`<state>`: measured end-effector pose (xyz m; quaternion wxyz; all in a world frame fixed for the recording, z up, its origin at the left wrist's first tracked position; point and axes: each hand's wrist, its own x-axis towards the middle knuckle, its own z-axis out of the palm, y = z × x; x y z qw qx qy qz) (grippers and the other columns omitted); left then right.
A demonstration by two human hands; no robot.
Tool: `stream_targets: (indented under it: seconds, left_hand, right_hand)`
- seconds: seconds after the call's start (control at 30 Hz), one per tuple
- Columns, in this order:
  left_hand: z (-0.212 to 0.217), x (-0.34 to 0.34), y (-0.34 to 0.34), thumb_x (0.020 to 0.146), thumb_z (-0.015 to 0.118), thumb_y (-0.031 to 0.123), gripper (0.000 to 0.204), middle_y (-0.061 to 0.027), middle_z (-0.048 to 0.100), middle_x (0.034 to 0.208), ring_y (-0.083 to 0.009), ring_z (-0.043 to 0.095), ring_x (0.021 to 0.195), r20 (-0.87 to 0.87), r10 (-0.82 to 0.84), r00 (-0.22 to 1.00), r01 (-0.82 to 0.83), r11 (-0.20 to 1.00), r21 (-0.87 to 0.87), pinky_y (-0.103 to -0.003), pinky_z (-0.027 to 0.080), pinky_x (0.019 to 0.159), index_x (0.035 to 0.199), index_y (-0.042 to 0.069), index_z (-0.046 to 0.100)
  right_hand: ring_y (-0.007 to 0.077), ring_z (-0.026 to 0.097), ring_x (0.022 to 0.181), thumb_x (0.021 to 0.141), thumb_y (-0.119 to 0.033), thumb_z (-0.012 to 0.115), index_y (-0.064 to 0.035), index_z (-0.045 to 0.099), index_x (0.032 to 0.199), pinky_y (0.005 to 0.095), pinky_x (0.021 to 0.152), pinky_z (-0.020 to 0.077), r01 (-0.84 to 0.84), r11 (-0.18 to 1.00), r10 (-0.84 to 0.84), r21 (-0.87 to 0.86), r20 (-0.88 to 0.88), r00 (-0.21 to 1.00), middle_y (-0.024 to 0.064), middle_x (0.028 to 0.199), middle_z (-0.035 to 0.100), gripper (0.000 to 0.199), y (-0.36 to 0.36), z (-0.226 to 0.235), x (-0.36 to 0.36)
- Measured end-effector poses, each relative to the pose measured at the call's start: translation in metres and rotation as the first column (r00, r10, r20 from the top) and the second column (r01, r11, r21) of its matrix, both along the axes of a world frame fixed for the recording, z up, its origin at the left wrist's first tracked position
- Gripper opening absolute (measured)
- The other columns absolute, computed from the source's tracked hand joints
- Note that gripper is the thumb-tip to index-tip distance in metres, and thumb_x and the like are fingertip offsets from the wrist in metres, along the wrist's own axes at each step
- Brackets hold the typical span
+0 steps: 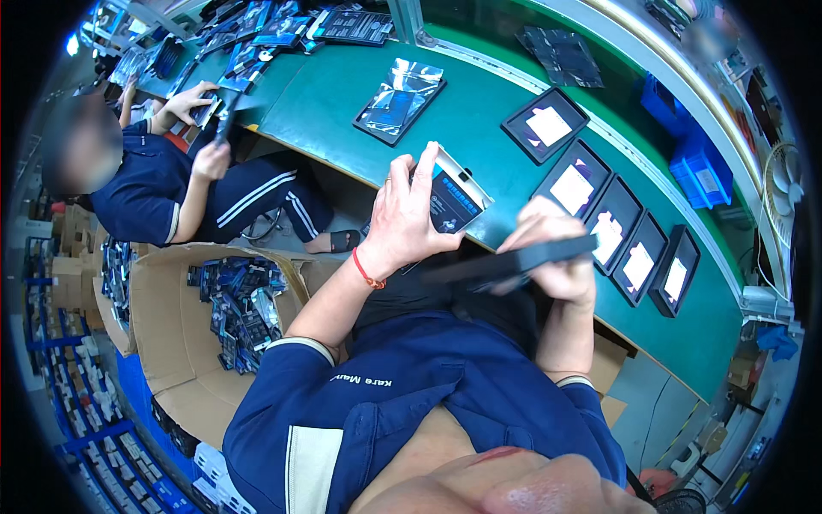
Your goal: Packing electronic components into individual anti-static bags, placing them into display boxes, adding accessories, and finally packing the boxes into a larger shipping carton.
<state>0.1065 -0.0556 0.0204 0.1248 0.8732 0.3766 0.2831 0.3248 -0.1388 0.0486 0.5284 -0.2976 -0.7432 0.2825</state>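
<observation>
My left hand (401,214) is wrapped round a flat black retail box (452,206) with blue print. Its end flap stands up and shows a pale inside. In my right hand (561,244) is a flat black tray-like piece (514,264), smeared by motion and held nearly edge-on over my lap. The box and the black piece are apart. Beyond them on the green table (317,111) lies a black tray (398,116) with a shiny clear bag on it.
Several black trays with white and purple inserts, including one tray (545,127), line the table's right side. Packages (282,26) pile up far left. A co-worker (154,180) sits left, near a cardboard box (184,360) of packages. Blue bins (700,167) stand far right.
</observation>
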Motion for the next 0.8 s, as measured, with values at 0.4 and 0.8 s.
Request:
stream_targets:
  seconds: [0.4, 0.8]
  left_hand:
    - [0.004, -0.007, 0.004, 0.048, 0.084, 0.029, 0.114, -0.0222, 0.04, 0.112, -0.0382, 0.052, 0.097, 0.072, -0.071, 0.995, 0.067, 0.996, 0.053, -0.042, 0.048, 0.081, 0.142, 0.003, 0.026]
    - [-0.011, 0.002, 0.002, 0.055, 0.082, 0.028, 0.105, -0.0236, 0.042, 0.108, -0.0395, 0.054, 0.094, -0.007, 0.108, 0.994, -0.107, 0.992, 0.066, -0.042, 0.049, 0.077, 0.141, 0.002, 0.028]
  right_hand:
    - [0.0299, 0.055, 0.117, 0.063, 0.0, 0.063, -0.007, 0.057, 0.073, 0.041, 0.084, 0.0361, 0.173, 0.983, -0.131, -0.065, 0.414, 0.901, 0.0052, 0.079, 0.063, 0.014, -0.003, -0.004, -0.016]
    - [0.0247, 0.064, 0.086, 0.071, 0.002, 0.07, 0.0002, 0.062, 0.089, 0.0319, 0.078, 0.0473, 0.358, 0.905, -0.342, -0.231, 0.107, 0.934, 0.0127, 0.087, 0.065, 0.02, -0.022, -0.009, -0.019]
